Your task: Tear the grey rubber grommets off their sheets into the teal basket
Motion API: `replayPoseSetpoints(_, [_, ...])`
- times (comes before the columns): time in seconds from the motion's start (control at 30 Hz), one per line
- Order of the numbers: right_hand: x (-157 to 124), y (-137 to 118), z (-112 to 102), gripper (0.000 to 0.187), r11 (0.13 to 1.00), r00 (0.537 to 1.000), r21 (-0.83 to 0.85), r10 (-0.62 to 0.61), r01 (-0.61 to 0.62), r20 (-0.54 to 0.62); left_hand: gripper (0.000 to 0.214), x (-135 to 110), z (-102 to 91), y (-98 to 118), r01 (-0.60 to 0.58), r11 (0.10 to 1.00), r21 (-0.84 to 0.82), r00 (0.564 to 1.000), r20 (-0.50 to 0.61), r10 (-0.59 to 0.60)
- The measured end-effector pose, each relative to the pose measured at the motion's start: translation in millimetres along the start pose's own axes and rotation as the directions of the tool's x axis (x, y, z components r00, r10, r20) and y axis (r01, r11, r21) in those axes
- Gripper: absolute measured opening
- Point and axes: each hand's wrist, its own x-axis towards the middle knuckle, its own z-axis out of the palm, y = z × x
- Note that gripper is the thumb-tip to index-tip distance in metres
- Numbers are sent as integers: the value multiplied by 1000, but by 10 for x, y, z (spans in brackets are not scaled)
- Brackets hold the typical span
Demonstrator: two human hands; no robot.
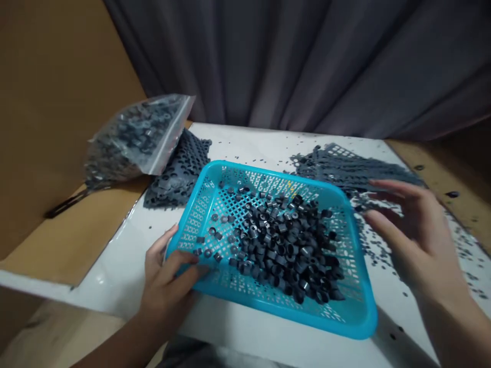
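A turquoise plastic basket [284, 312] sits tilted in front of me. Inside it many small black ring-shaped plastic pieces [284, 250] are heaped toward the right, with a few scattered on the left. My left hand [171, 276] grips the basket's near left corner, thumb and fingers over the rim. To the right of the basket, my right hand [418, 235] is raised with its fingers apart and nothing in them. It hovers by a stack of dark perforated sheets [345, 168].
A clear zip bag of black pieces [138, 135] leans at the left on another perforated dark stack [180, 168]. Small black bits [376, 245] litter the white table [130, 255]. A grey curtain [276, 61] hangs behind, and a cardboard panel [57, 92] stands at left.
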Motion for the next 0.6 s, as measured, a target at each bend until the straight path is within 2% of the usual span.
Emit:
replayPoseSetpoints(0.03, [-122, 61, 26, 43, 981, 990, 138, 139, -139, 14, 16, -29, -8, 12, 19, 1000, -3, 1000, -10, -19])
replayPoseSetpoints(0.1, [-319, 100, 106, 38, 854, 924, 354, 362, -382, 124, 17, -66, -5, 41, 78, 997, -7, 996, -35, -78])
replayPoseSetpoints(0.2, [-467, 15, 223, 36, 665, 802, 454, 537, -593, 262, 19, -100, 37, 81, 167, 986, -5, 984, -66, -167])
replayPoseSetpoints(0.3, [-498, -55, 286, 41, 586, 737, 454, 594, -671, 323, 17, -128, 93, 103, 196, 981, -1, 978, -77, -195])
replayPoseSetpoints(0.47, [-547, 11, 324, 47, 524, 649, 409, 707, -747, 281, 17, -146, 142, 109, 153, 985, -85, 985, -65, -159])
replayPoseSetpoints(0.6, [-573, 96, 312, 58, 465, 611, 426, 719, -776, 330, 17, -127, 130, 101, 135, 987, -90, 990, -37, -139])
